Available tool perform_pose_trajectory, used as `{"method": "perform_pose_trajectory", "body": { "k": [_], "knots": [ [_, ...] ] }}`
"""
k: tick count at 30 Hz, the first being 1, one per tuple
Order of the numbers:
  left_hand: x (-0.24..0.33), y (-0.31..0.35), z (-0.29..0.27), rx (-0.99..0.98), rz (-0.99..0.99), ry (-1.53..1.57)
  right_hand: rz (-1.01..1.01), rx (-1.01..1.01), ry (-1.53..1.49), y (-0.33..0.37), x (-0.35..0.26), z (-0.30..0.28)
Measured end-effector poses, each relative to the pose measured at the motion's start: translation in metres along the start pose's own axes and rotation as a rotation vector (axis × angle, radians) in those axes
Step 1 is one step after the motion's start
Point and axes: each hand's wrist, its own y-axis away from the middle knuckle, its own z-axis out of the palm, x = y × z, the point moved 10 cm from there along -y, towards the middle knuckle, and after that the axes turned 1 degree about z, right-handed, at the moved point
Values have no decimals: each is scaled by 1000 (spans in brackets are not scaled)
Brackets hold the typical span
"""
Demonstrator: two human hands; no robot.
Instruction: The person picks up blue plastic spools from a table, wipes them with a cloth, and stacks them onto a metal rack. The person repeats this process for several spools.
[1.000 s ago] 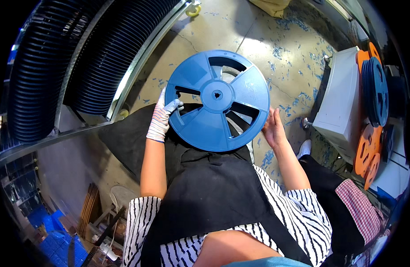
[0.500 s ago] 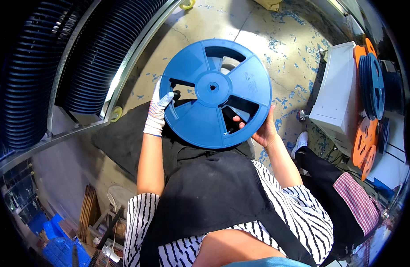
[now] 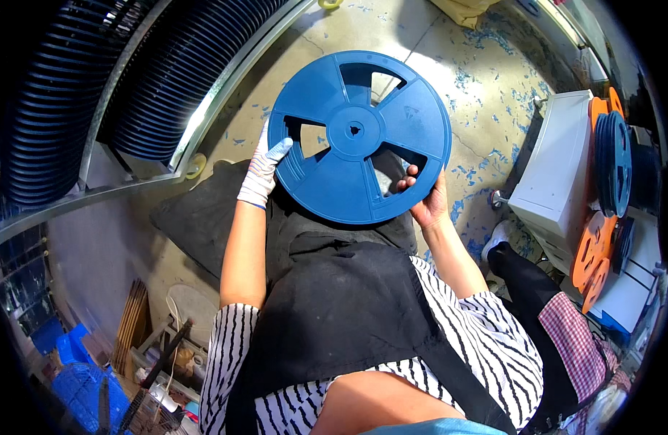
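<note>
I hold a large blue plastic reel (image 3: 316, 185) between both hands, above my lap, with its round face toward me. It has a small keyed hole at the hub and three wide cut-out windows. Layered blue edges show inside the windows, so several reels seem stacked together. My left hand (image 3: 261, 172), in a white glove with blue fingertips, grips the left rim, thumb on the face by the left window. My bare right hand (image 3: 429, 203) is closed around the lower right rim, its fingertips showing through the lower right window.
A metal rack (image 3: 203, 112) packed with dark blue reels stands at left. At right are a white cabinet (image 3: 548, 163), orange reels (image 3: 593, 243) and more blue reels (image 3: 611, 163). A person's leg (image 3: 526, 279) is close on my right. Blue flakes litter the floor (image 3: 486, 145).
The blue reel has moved slightly up and right in view and turned a little, showing layered edges in its windows. Both hands keep their grip.
</note>
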Motion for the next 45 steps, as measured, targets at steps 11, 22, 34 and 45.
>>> {"method": "perform_pose_trajectory", "body": {
  "k": [11,22,34,45],
  "knots": [
    [83,80,1,511,471,-765,-11,14,-28,-2,14,-6],
    [61,57,96,274,408,-1502,13,-21,-22,-7,16,-19],
    [126,69,84,379,710,-1321,60,-27,-131,-10,24,-24],
    [58,43,16,332,178,-365,72,50,-61,3,24,-33]
  ]
}}
